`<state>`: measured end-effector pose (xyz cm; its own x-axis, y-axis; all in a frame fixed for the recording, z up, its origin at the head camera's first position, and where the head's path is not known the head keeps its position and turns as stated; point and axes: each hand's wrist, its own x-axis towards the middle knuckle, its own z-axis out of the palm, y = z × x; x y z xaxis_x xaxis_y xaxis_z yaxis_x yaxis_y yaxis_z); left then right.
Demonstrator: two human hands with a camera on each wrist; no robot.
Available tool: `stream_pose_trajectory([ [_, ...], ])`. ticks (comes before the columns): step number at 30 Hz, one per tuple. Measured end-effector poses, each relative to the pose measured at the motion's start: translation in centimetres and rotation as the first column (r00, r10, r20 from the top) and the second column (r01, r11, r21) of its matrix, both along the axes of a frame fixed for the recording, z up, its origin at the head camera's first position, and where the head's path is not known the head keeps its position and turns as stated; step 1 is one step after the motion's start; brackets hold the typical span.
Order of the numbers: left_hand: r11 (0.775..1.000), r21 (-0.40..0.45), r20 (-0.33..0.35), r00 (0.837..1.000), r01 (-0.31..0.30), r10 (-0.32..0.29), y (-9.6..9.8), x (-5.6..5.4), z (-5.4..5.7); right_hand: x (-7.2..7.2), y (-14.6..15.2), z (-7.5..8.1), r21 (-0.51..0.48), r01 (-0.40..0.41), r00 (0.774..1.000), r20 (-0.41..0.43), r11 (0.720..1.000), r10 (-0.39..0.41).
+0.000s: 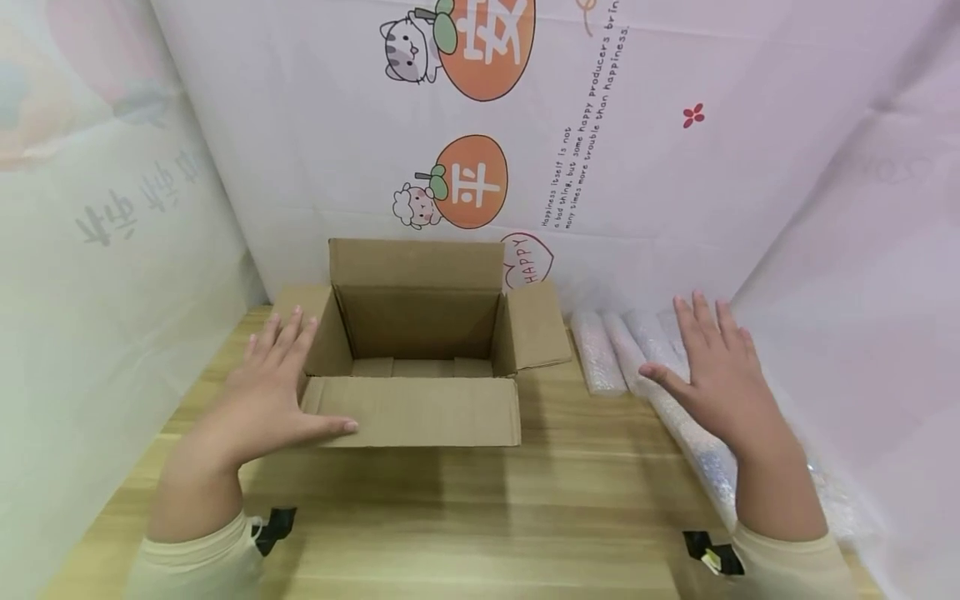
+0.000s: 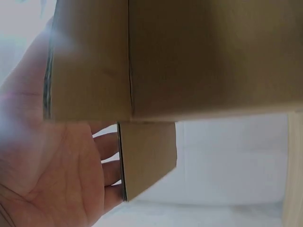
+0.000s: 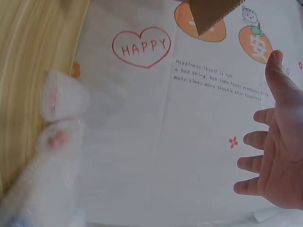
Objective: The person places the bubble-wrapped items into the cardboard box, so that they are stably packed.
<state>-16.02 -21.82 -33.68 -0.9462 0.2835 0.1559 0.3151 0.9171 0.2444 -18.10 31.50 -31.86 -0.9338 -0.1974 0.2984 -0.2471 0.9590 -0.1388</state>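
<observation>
Carton: brown cardboard box point(image 1: 416, 412), plain-sided, all four top flaps spread — rear one standing up, front one slanting toward the wearer, side ones splayed outward; I can see down to flaps on its floor.
Carton's place: on the desk point(image 1: 457, 525), left of centre, near the back sheet.
Left hand point(image 1: 266, 396): grasping nothing, fingers extended over the left flap, thumb across the front flap's corner; whether it touches, I cannot tell.
Right hand point(image 1: 720, 375): released, fingers and thumb spread above the rolls, well apart from the carton.
Rolls: clear, shiny bubble-wrapped rolls point(image 1: 600, 358), lying on the desk's right side.
Desk: pale wood grain.
Surround: white sheets point(image 1: 660, 175) on three sides; the back one printed with orange fruits point(image 1: 472, 182), cartoon animals point(image 1: 408, 50) and a red "HAPPY" heart point(image 3: 141, 48).
</observation>
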Motion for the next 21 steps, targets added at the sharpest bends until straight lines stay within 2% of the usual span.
stream_pose_trajectory([
  [5, 1.000, -0.001, 0.050, 0.999, 0.003, -0.003, -0.9, -0.2, 0.2, -0.1, 1.9, 1.4, 0.003, -0.008, 1.000, 0.015, 1.000, 0.008],
  [11, 1.000, 0.016, 0.040, 0.999, 0.024, -0.025, -1.2, -0.7, -0.1, -0.8, 3.8, 2.9, -0.037, -0.005, 1.000, 0.013, 0.999, 0.006],
  [16, 0.999, 0.010, 0.026, 0.999, 0.045, -0.046, -1.2, -0.9, -0.5, -0.5, 5.4, 3.0, -0.066, 0.072, 0.995, 0.067, 0.995, -0.068],
  [21, 0.999, 0.011, -0.003, 0.999, 0.048, -0.048, -1.0, -1.0, -1.5, -0.3, 6.7, 2.0, -0.055, 0.117, 0.986, 0.128, 0.992, -0.109],
])
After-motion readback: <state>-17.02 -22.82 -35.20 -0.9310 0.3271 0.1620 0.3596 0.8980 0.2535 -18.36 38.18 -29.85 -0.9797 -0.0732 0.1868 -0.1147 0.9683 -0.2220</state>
